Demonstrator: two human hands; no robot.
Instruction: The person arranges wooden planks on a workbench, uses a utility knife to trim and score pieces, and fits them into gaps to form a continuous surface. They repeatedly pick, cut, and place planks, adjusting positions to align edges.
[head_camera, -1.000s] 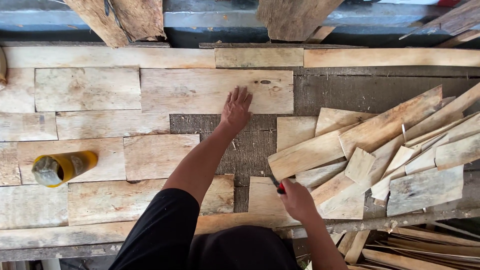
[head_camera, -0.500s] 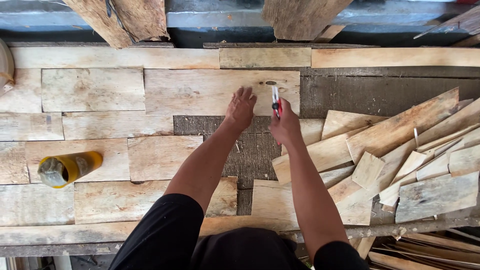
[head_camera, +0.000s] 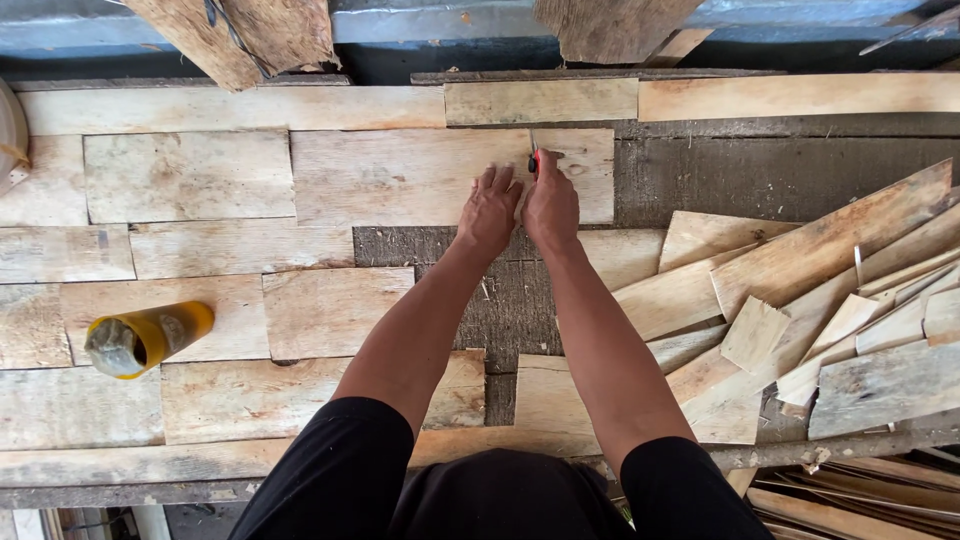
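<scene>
Since half a second ago, both hands have drawn together at the upper middle of the frame: the right hand (head_camera: 551, 205) is closed around a small red-handled tool (head_camera: 534, 161), its tip on the pale wooden board (head_camera: 400, 175). Beside it, touching, the left hand (head_camera: 489, 210) presses flat and open on that board. A yellow bottle (head_camera: 148, 338) lies at lower left, loose offcuts (head_camera: 800, 290) piled right.

red-handled knife (head_camera: 534, 160) | upright on pale plank (head_camera: 420, 175) | gripped
</scene>
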